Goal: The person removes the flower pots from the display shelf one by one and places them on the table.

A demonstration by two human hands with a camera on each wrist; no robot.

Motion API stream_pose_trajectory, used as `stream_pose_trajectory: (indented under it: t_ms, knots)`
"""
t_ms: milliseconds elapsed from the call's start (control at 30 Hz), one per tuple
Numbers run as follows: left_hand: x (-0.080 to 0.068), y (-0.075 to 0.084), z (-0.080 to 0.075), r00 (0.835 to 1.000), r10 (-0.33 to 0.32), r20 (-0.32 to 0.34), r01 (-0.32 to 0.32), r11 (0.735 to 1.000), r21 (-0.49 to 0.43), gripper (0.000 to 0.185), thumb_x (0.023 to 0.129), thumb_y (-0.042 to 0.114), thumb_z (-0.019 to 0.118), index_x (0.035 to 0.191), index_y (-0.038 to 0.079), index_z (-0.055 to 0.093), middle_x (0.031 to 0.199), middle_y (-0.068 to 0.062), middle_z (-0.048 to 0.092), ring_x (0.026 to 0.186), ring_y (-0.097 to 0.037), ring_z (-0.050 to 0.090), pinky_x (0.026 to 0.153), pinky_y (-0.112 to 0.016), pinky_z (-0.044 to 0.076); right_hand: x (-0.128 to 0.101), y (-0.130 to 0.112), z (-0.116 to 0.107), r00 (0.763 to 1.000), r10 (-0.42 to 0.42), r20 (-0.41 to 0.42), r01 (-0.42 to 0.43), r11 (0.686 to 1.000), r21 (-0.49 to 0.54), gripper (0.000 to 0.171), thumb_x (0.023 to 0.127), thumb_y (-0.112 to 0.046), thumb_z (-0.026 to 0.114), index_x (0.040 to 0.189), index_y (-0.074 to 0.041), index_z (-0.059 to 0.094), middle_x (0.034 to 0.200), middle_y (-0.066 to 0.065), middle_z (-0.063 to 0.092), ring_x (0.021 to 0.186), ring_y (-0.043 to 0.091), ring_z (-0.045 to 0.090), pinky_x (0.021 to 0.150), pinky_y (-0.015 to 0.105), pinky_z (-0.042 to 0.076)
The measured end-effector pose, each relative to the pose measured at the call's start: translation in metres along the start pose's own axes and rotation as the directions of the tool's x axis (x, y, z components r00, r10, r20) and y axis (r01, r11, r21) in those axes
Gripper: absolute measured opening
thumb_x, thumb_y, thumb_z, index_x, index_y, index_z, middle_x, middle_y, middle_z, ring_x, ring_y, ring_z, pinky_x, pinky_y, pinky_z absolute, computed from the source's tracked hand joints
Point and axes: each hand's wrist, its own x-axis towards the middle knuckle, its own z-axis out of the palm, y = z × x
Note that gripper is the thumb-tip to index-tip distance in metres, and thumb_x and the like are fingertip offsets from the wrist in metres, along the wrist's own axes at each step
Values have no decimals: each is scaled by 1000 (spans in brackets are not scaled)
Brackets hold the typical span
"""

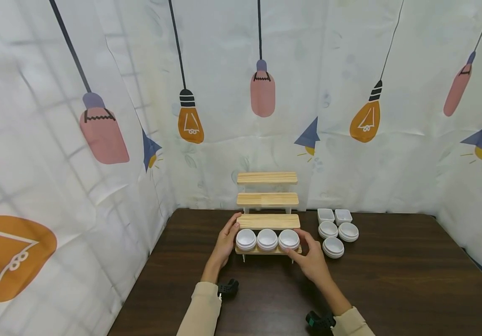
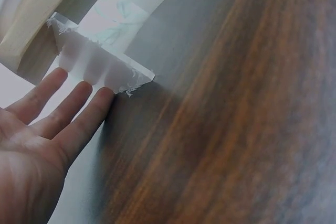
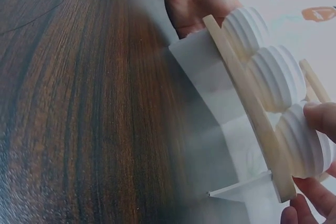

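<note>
A tiered display stand with wooden shelves [image 1: 267, 221] and clear side panels [image 2: 102, 59] stands on the table. On its lowest shelf [image 3: 247, 98], three stacks of round white bowls sit in a row: a left stack [image 1: 246, 239], a middle stack [image 1: 267, 239] and a right stack [image 1: 289, 239]. My right hand [image 1: 311, 259] holds the right stack, thumb on its near side and fingers around its far side. My left hand [image 1: 224, 242] is at the stand's left side, its extended fingertips [image 2: 86, 92] touching the side panel.
Right of the stand are more white dishes: square ones [image 1: 343, 216] at the back and round stacks [image 1: 333, 247] in front. The dark wooden table [image 1: 392, 280] meets a patterned cloth backdrop [image 1: 224, 172] behind and at the left.
</note>
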Motion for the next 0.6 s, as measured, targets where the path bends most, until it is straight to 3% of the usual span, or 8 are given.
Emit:
stream_pose_trajectory:
  t_ms: [133,433,600]
  knots:
    - [0,-1,-1,1000,0,-2,0,1000,-1,46,111,33,44,156,22,44,153,-8,49,122,-15,48,105,-32,39,-1,-3,-1,998,60,6,-60,998,-26,62,79,-19,90,135,-15,63,112,10,70,106,26,54,82,33,45]
    - [0,-1,-2,1000,6,7,-6,1000,-16,47,111,34,45,156,21,44,157,-6,46,128,-17,46,109,-35,37,0,-6,-7,995,80,55,-81,997,10,64,82,-17,88,139,-11,60,123,10,70,108,21,59,87,31,48]
    - [0,-1,-1,1000,7,14,-7,1000,-9,49,111,35,44,157,19,42,143,-7,55,120,-15,49,103,-31,40,0,-10,-12,990,115,81,-118,993,28,64,83,-17,86,141,-12,58,125,10,67,109,19,58,88,30,47]
